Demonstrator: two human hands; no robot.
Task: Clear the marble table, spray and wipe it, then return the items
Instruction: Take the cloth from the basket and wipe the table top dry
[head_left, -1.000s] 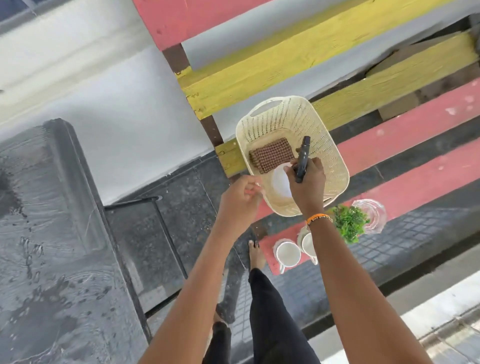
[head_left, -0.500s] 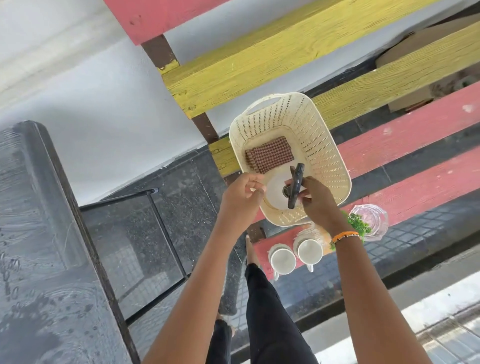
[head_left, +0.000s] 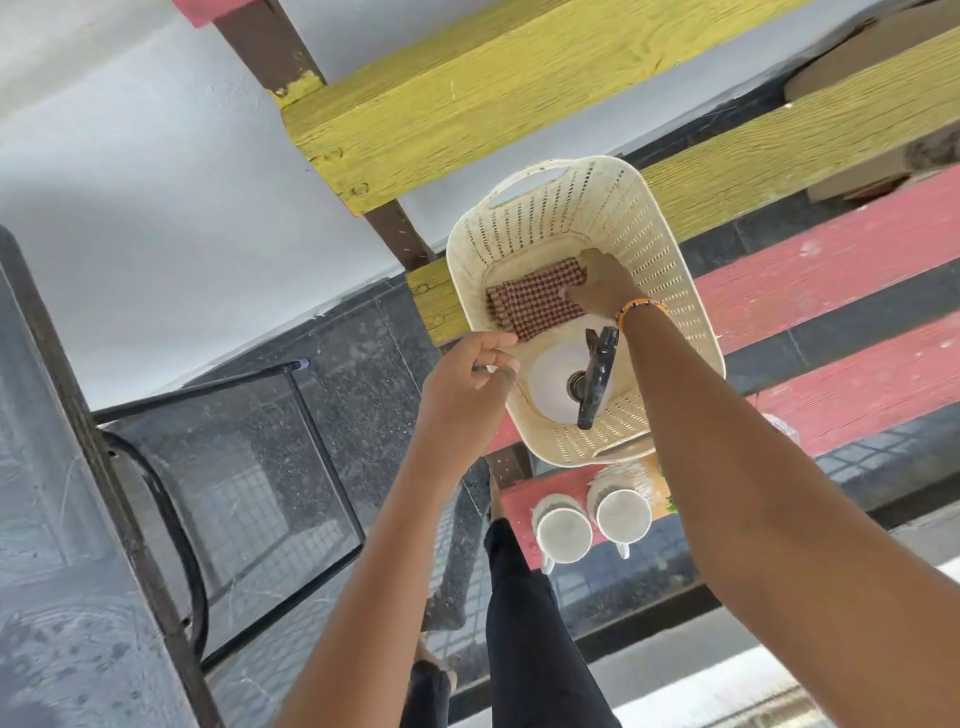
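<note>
Your right hand (head_left: 602, 286) deep in cream perforated basket (head_left: 670, 260), fingers curled onto far edge of folded checkered cloth (head_left: 535, 301); looks like pinch, though full closure partly hidden. Left hand (head_left: 467, 384) at near rim, fingers loosely curled, holding nothing. Cloth lies on basket floor beside upright spray bottle (head_left: 566, 384). Cloth soft, light, floppy: take folded edge so layers lift together, else it unfurls. Bottle's black trigger head (head_left: 597, 374) close by wrist; likely to tip if bumped.
</note>
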